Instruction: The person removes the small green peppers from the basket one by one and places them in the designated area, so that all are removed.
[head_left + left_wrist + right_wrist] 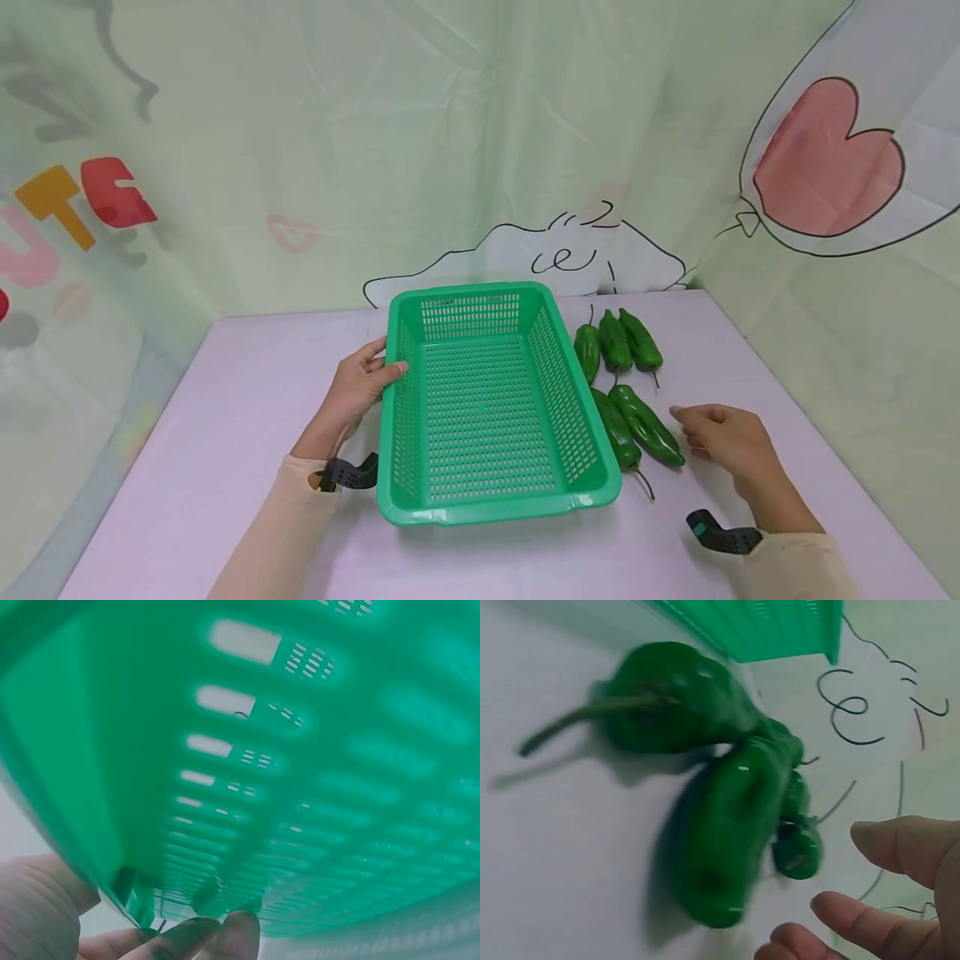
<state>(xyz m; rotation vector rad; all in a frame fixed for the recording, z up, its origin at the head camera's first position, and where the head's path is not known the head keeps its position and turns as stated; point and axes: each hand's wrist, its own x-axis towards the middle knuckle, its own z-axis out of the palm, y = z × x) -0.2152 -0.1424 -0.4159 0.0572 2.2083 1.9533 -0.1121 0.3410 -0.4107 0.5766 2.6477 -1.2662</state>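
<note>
A green plastic basket (487, 417) with slotted walls is tilted up over the table. My left hand (358, 385) grips its left rim, thumb over the edge and fingers against the outer wall; the left wrist view shows those fingers (240, 934) beneath the slotted side. To the right of the basket lie several green peppers, two of them in front (647, 427) (617, 429) and others behind (641, 340). My right hand (731, 437) is beside the front peppers with nothing in it. In the right wrist view its thumb (900, 840) and fingers are apart, near a pepper (724, 840).
The table (247, 400) has a pale lilac cover. Cloth walls with printed drawings, including a heart balloon (828, 158), enclose it at the back and sides. A black wrist device (723, 533) sits at the right sleeve and another (352, 473) at the left.
</note>
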